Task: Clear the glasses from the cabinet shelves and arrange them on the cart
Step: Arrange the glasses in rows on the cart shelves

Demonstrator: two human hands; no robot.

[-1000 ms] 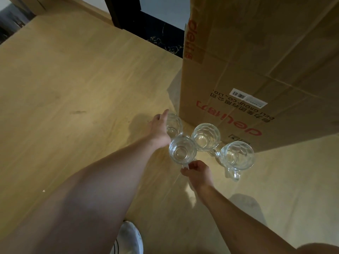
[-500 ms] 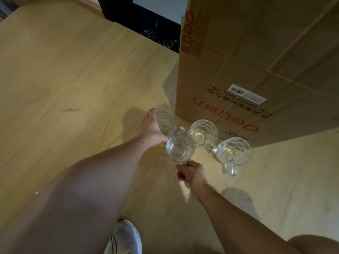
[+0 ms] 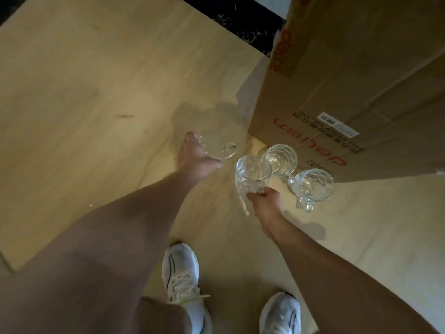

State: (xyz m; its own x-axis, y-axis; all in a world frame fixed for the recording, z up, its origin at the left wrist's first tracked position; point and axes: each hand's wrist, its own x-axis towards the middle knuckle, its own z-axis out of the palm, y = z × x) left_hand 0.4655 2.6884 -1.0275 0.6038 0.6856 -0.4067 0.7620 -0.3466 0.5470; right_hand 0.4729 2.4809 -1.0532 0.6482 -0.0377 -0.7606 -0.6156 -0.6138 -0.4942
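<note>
Several clear dimpled glass mugs with handles are low over the wooden floor beside a cardboard box. My left hand (image 3: 196, 156) grips one mug (image 3: 213, 147) by its body, tilted with the handle pointing right. My right hand (image 3: 266, 201) holds a second mug (image 3: 251, 175) by its handle, lifted and tilted. Two more mugs stand on the floor: one (image 3: 280, 156) against the box and one (image 3: 311, 186) to its right, handle toward me. No cabinet or cart is in view.
A large cardboard box (image 3: 349, 80) with red print fills the upper right. A dark marbled strip (image 3: 240, 22) runs behind it. My two white sneakers (image 3: 181, 283) stand on the wooden floor (image 3: 84, 104) below the hands.
Both hands have lifted their mugs off the floor; the left mug has tilted and moved left, away from the group. The camera has risen and my shoes have come into view.
</note>
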